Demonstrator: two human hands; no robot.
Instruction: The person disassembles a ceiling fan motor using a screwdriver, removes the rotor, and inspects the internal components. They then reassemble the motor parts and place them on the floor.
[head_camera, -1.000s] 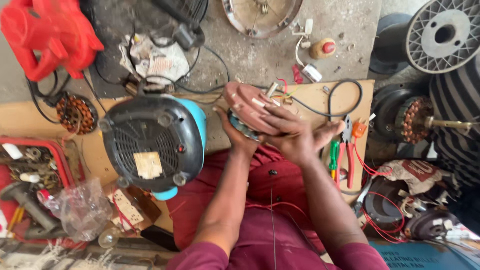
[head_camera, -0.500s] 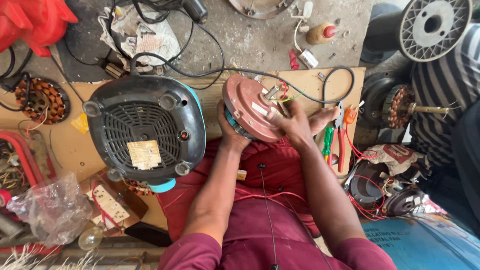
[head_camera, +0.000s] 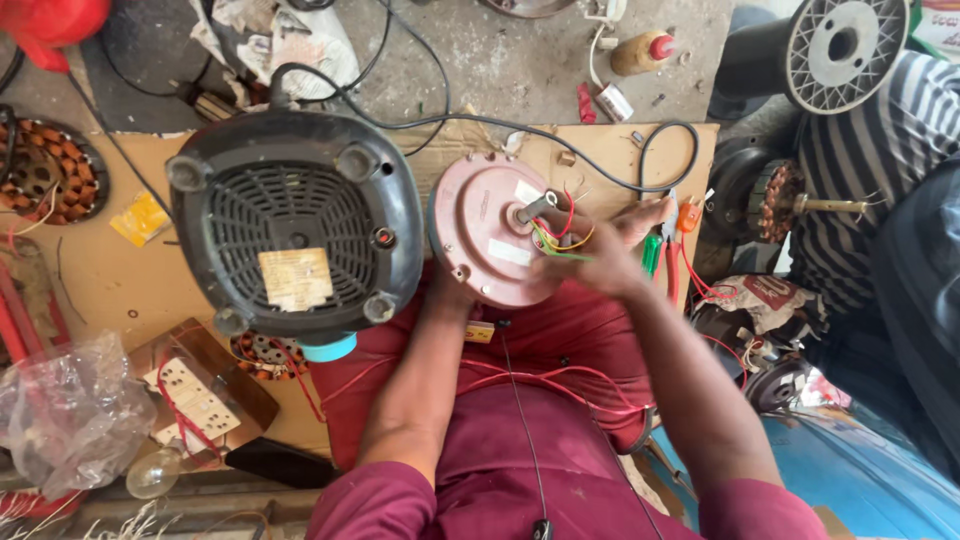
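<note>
Pink motor housing (head_camera: 497, 232), round and tilted toward the camera, is sitting at the near edge of the cardboard sheet (head_camera: 100, 270), above the person's red-clad lap. Going from the left: a crumpled clear plastic bag (head_camera: 62, 412) is lying half cut off at the frame edge, with a glass bulb (head_camera: 152, 474) just beside it and a white socket board (head_camera: 192, 397) next to that. An upturned dark mixer base (head_camera: 297, 222) is standing just beside the housing, its black cable (head_camera: 560, 140) looping behind. The left hand (head_camera: 452, 292) is mostly hidden under the housing's lower rim, so its grip cannot be told. The right hand (head_camera: 605, 252) is pinching the coloured wires (head_camera: 556, 236) at the housing's centre shaft. Green-handled pliers (head_camera: 652, 254) are lying partly hidden behind that hand. A striped sleeve (head_camera: 860, 190) is filling the right edge.
</note>
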